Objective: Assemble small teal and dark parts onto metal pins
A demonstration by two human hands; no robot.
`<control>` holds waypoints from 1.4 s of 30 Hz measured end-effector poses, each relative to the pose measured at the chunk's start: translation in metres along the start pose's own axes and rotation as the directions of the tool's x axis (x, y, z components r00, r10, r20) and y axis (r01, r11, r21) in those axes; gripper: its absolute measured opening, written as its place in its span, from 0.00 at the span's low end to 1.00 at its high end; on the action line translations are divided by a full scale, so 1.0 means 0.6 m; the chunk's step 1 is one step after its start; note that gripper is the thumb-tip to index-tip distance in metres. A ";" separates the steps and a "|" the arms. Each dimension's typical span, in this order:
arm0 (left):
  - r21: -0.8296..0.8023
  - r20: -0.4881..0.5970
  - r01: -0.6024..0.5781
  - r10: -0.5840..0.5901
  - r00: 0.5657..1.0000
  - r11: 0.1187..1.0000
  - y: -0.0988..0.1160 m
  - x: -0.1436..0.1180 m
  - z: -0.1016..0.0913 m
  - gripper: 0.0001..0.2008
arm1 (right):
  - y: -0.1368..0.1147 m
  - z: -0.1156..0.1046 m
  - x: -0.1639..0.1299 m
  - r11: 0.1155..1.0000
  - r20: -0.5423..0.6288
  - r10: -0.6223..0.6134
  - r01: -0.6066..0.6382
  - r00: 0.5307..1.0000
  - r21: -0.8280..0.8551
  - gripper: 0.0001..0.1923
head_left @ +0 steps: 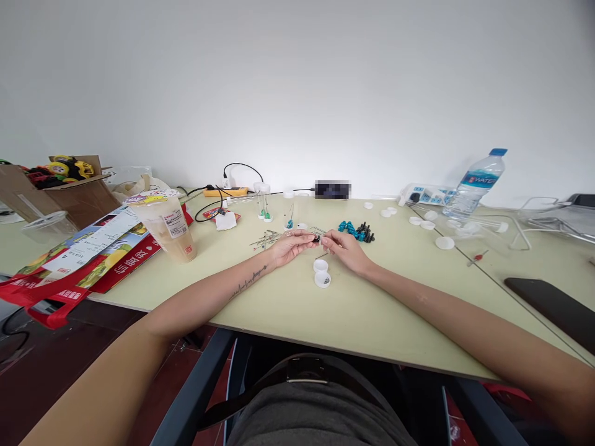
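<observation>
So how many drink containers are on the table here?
2. A plastic cup of milky drink stands at the left, beside the red bag. A water bottle stands at the far right, next to the power strip. Others may sit out of view.

Two hands meet over a small dark part at the middle of a pale table

The left hand (290, 245) and the right hand (346, 249) lie on the table (288, 303), fingertips pinching a small black piece (317, 238) between them; just in front sit two white caps (321, 272); behind the left hand lies a scatter of thin metal pins (266, 239), and behind the right a heap of blue and black beads (357, 230); clear tubes (263, 201) stand further back; to the left stand a plastic drink cup (168, 226), a red printed bag (69, 266) and a cardboard box (60, 186); to the right, a water bottle (475, 183), loose white lids (432, 226) and a dark phone (553, 310).
</observation>
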State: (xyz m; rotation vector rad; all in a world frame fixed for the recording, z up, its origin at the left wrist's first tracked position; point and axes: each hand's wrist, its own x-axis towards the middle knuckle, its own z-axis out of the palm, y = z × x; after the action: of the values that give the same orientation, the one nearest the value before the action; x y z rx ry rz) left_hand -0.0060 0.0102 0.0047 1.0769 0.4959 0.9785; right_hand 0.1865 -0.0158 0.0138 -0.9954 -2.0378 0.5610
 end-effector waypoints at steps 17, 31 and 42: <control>-0.002 0.028 -0.010 0.010 1.000 1.000 -0.005 0.002 -0.003 0.09 | -0.003 -0.001 -0.001 0.999 0.049 -0.006 0.004 0.999 0.039 0.22; -0.006 -0.002 -0.007 0.007 1.000 1.000 0.001 -0.002 0.003 0.08 | 0.000 0.000 0.001 1.000 0.024 -0.023 0.022 0.999 0.005 0.18; -0.021 -0.006 -0.018 0.018 1.000 1.000 0.000 0.000 0.002 0.08 | 0.000 0.002 0.000 0.998 -0.056 -0.063 0.063 0.996 -0.007 0.12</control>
State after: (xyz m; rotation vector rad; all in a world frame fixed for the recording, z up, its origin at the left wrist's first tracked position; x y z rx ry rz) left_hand -0.0051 0.0095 0.0053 1.0614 0.4797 1.0010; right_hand 0.1856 -0.0156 0.0131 -0.9362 -2.0140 0.4897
